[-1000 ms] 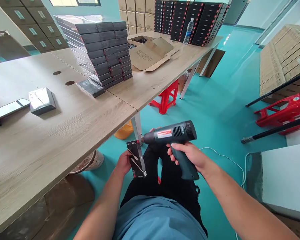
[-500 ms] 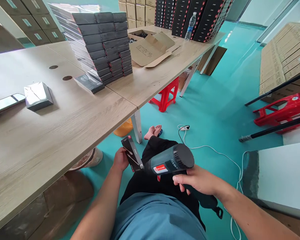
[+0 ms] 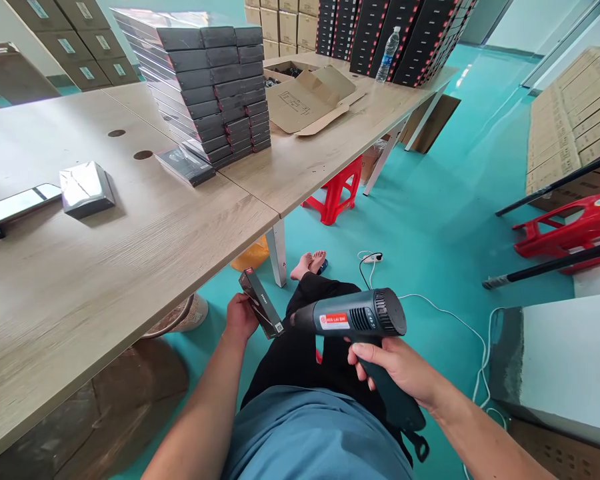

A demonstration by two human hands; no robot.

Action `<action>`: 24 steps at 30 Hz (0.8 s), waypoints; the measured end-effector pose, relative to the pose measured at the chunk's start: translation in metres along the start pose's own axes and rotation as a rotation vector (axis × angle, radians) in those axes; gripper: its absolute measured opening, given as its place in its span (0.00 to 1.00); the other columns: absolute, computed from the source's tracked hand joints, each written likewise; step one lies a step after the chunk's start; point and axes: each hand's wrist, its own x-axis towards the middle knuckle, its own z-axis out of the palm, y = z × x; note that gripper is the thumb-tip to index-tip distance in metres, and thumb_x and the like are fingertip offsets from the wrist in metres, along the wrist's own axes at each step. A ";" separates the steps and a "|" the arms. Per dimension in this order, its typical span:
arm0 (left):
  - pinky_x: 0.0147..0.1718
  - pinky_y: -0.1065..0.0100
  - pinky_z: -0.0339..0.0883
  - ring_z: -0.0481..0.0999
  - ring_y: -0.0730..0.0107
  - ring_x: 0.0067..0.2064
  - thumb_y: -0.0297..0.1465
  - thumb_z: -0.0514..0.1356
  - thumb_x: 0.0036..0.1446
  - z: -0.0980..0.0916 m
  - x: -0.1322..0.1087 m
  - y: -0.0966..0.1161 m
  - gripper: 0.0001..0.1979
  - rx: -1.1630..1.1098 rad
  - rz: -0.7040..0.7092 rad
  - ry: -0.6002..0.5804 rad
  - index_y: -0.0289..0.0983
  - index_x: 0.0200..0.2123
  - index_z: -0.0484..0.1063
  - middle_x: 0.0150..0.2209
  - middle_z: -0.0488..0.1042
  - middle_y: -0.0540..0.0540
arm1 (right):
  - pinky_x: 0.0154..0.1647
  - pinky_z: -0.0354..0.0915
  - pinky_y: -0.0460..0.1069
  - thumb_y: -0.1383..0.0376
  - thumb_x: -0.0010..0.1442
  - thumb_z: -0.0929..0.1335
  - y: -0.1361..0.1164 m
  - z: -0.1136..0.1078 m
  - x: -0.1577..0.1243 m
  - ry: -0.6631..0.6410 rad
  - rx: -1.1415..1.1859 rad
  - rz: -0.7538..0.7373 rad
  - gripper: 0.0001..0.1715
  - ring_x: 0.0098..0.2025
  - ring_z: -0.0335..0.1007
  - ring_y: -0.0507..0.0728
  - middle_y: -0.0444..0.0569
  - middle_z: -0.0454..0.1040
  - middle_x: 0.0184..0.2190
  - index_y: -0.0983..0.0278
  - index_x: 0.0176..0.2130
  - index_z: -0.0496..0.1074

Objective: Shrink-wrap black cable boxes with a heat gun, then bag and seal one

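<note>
My left hand (image 3: pixel 241 315) holds a small black product box (image 3: pixel 261 303) tilted above my lap, just below the table edge. My right hand (image 3: pixel 399 368) grips the handle of a dark green heat gun (image 3: pixel 353 320) with a red label. Its nozzle points left at the lower end of the box, almost touching it. My legs in black trousers and bare feet (image 3: pixel 310 263) stretch out on the teal floor beneath.
A wooden table (image 3: pixel 130 253) at left carries a foil-wrapped box (image 3: pixel 87 189), a phone (image 3: pixel 15 207) and a tall stack of black boxes (image 3: pixel 215 87). An open carton (image 3: pixel 307 97), water bottle (image 3: pixel 387 53), red stools (image 3: pixel 336 190) and white cord (image 3: pixel 430 303) lie beyond.
The heat gun dropped from chest height toward my lap, then levelled with its side label facing me. My left hand tilted the box and shifted it slightly up and left.
</note>
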 end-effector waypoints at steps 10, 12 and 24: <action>0.30 0.63 0.75 0.78 0.50 0.48 0.48 0.56 0.60 -0.003 -0.016 -0.008 0.26 -0.114 -0.217 -0.322 0.34 0.51 0.71 0.50 0.75 0.32 | 0.25 0.68 0.46 0.55 0.54 0.73 -0.008 -0.015 -0.003 -0.141 -0.010 0.032 0.17 0.29 0.73 0.53 0.50 0.77 0.32 0.67 0.36 0.78; 0.35 0.61 0.76 0.78 0.50 0.48 0.43 0.55 0.62 -0.002 -0.019 -0.011 0.26 -0.087 -0.305 -0.408 0.30 0.54 0.70 0.49 0.76 0.31 | 0.23 0.67 0.46 0.55 0.55 0.72 -0.014 -0.018 0.017 -0.002 0.033 -0.027 0.17 0.27 0.72 0.53 0.48 0.77 0.30 0.66 0.39 0.76; 0.44 0.56 0.76 0.81 0.53 0.44 0.39 0.53 0.65 0.010 -0.022 -0.015 0.25 0.008 -0.256 -0.317 0.28 0.58 0.69 0.44 0.80 0.34 | 0.23 0.67 0.47 0.59 0.53 0.73 -0.061 -0.007 0.019 -0.349 -0.266 -0.059 0.11 0.26 0.72 0.53 0.48 0.77 0.28 0.66 0.30 0.76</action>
